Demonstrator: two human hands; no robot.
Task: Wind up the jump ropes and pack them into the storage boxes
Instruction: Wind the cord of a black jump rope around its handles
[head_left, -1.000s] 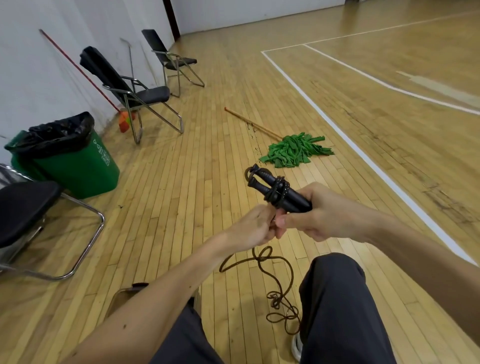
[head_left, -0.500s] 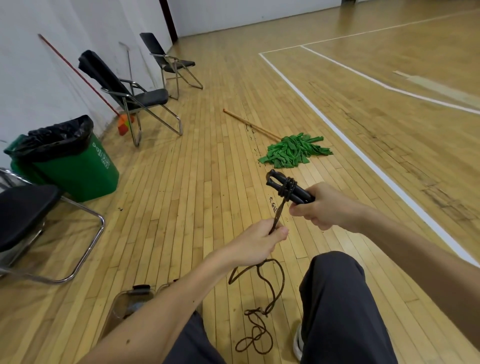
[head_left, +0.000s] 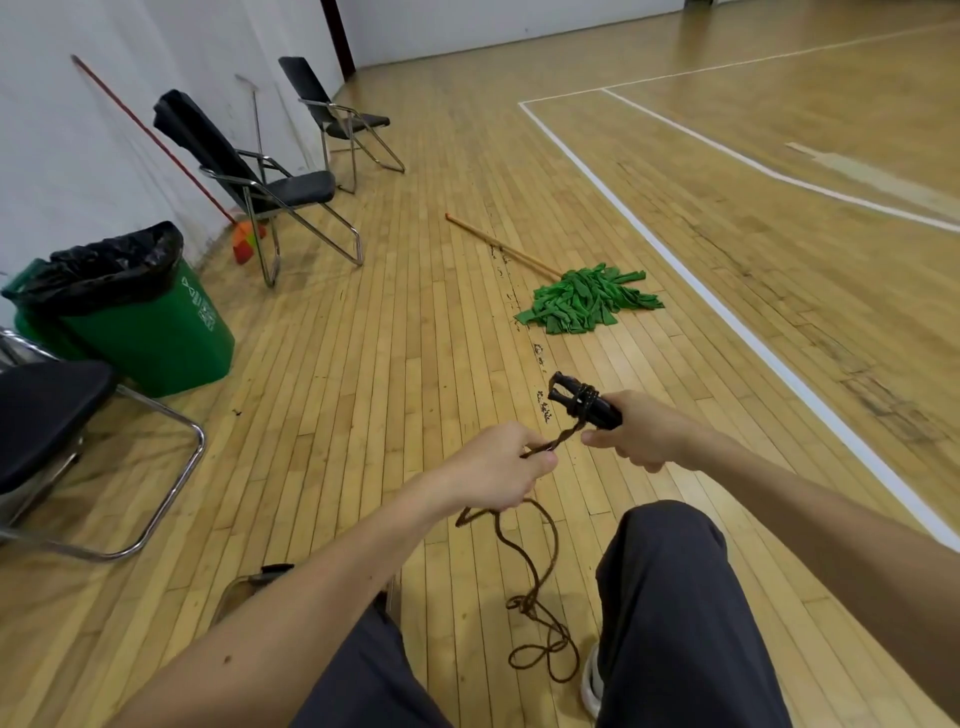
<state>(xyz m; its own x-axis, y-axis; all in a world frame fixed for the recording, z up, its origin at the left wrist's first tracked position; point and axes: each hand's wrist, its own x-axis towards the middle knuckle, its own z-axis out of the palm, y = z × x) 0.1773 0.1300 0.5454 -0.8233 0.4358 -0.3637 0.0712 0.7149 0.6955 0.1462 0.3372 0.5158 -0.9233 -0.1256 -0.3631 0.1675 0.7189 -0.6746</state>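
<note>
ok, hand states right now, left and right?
Left hand: closed, pinching the jump rope.
Right hand: closed around the black handles.

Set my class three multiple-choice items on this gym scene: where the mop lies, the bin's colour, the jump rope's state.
1. The mop lies: A on a chair; B on the floor, left of the white line; C against the wall.
2. The bin is: A blue; B grey; C green.
3. The jump rope is: A fully wound; B partly wound round its handles, the rest trailing; C untouched on the floor.
B: its green head lies on the floor. C: green sides, black liner. B: right hand grips the wrapped handles, left hand pinches the loose rope.
</note>
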